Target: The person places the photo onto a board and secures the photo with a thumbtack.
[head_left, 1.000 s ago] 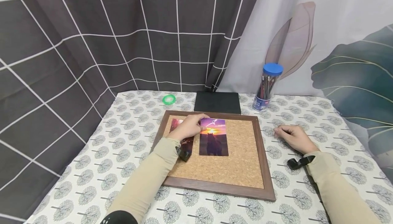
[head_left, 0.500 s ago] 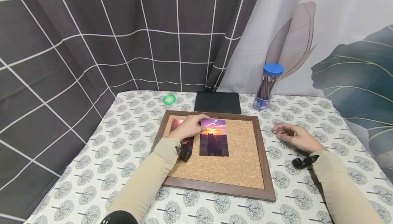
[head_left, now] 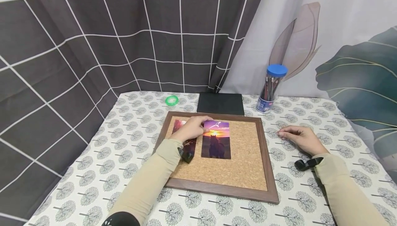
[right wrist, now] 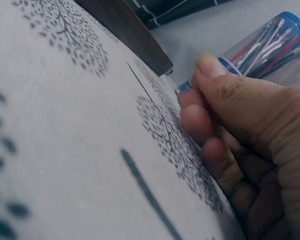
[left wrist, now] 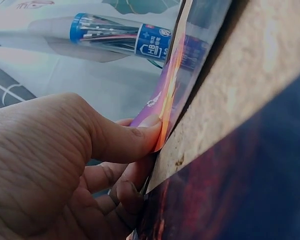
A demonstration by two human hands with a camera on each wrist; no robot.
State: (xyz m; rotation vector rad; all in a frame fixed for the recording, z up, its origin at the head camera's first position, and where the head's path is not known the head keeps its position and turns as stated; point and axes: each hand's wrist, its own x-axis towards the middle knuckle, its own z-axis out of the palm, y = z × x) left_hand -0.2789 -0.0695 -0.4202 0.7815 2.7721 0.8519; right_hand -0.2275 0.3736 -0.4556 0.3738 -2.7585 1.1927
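A wood-framed cork board (head_left: 246, 160) lies on the patterned cloth. On it is a sunset photo (head_left: 216, 145) with a dark horse silhouette. My left hand (head_left: 192, 129) pinches this photo's upper left edge, thumb on the printed face and fingers behind, as the left wrist view shows. There the photo's purple corner (left wrist: 146, 107) bends up a little. A second dark red photo (head_left: 191, 144) lies further left, partly covered by my left hand and wrist camera. Right of the board, my right hand (head_left: 303, 139) rests on the cloth, fingers loosely curled, thumb near the index finger, nothing visible between them.
Behind the board lies a flat black rectangular item (head_left: 220, 103). A green tape roll (head_left: 171, 100) sits at the back left. A clear jar of pencils (head_left: 270, 90) with a blue lid stands at the back right. Curtains hang behind the table.
My right hand has shifted slightly right; its fingers loosened, then drew together again with the thumb. My left hand stays at the sunset photo's edge, and the photo has hardly moved.
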